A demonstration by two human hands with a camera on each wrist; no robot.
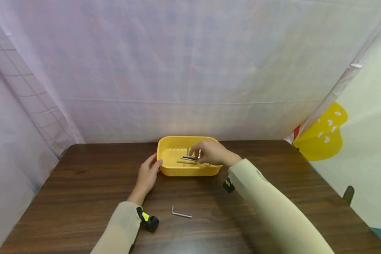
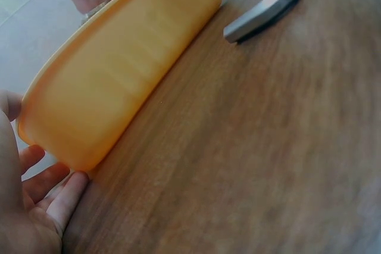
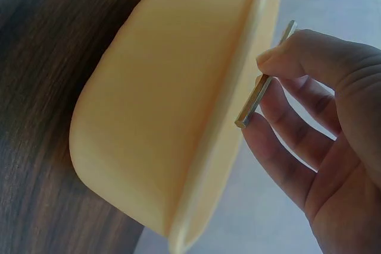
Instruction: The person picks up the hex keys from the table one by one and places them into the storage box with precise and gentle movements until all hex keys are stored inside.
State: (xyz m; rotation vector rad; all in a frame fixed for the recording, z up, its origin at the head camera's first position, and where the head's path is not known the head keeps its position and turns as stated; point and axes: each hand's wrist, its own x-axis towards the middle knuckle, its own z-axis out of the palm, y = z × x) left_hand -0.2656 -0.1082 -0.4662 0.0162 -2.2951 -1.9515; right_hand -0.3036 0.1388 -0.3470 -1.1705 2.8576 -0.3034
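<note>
A yellow plastic bin [image 1: 190,171] stands near the far edge of the table. My left hand [image 1: 147,173] holds its left front corner, thumb by the rim and fingers against the outer wall in the left wrist view. Over the bin, my right hand [image 1: 213,152] pinches a metal hex key [image 3: 256,100] between thumb and fingers; part of the key is hidden behind the thumb. Several more hex keys [image 1: 186,162] lie on the bin floor beneath that hand. A single L-shaped hex key [image 1: 181,214] rests on the table in front of the bin.
The dark wooden table [image 1: 92,183] ends at a pale hanging curtain [image 1: 190,70] right behind the bin. Another light curtain with a yellow print [image 1: 324,137] hangs on the right side. Both forearms reach in from the near edge.
</note>
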